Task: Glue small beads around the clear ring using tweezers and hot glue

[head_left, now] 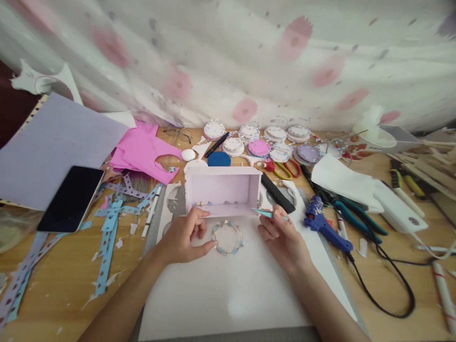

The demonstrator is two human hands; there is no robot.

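Observation:
A pale lilac open box (224, 189) stands on a white sheet (228, 294), its hollow side facing me. Just in front of it lies a ring of small pastel pieces (227, 237). My left hand (187, 235) is spread, with its index finger at the box's lower left edge and its thumb beside the ring's left side. Between the thumb and fingers of my right hand (281, 235) is a thin teal tool (269, 213), its tip pointing at the box's lower right corner. A few small pieces (204, 204) rest inside the box at the left.
Decorated discs (259, 148) line the back. At right are a blue glue gun (322, 225), its cord, pliers (356, 221) and a white device (399, 206). At left lie a phone (71, 199), pink sheets (142, 149) and cut strips (109, 242).

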